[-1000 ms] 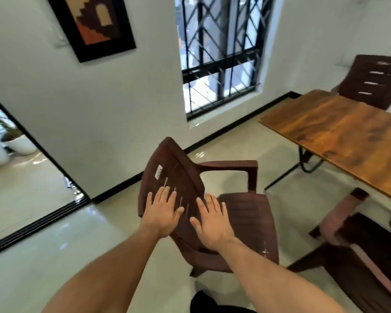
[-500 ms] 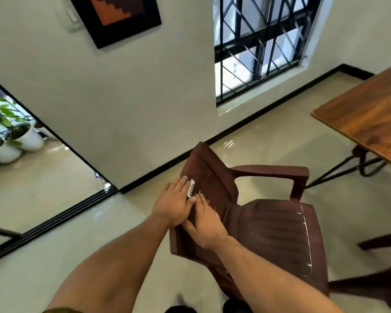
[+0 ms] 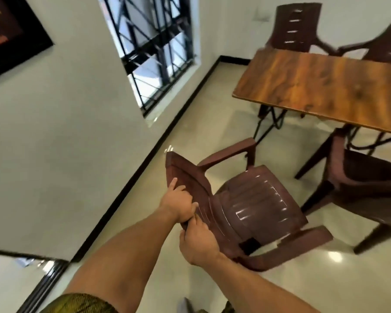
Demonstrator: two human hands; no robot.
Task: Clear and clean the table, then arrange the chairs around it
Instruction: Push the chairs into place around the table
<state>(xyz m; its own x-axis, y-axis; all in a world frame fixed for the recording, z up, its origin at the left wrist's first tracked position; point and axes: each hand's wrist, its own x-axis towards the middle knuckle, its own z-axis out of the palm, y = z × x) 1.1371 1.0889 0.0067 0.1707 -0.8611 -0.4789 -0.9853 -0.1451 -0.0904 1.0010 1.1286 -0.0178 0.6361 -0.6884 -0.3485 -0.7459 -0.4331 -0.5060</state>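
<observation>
Glossy floor (image 3: 201,132): brown plastic armchair (image 3: 257,206), slatted seat.

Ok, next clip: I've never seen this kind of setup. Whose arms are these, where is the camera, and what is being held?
There is no machine here: a person works with two bare hands. The picture comes from one wide-angle camera worn on the person's head, looking forward and down. That is why the arms reach in from the bottom edge and straight lines look bent. The left hand and the right hand both grip the backrest of a brown plastic chair, close to the wall. To the right is the wooden table; the part of its top in view shows only wood grain. Another chair is at the table's near side, and more chairs are at its far side.
</observation>
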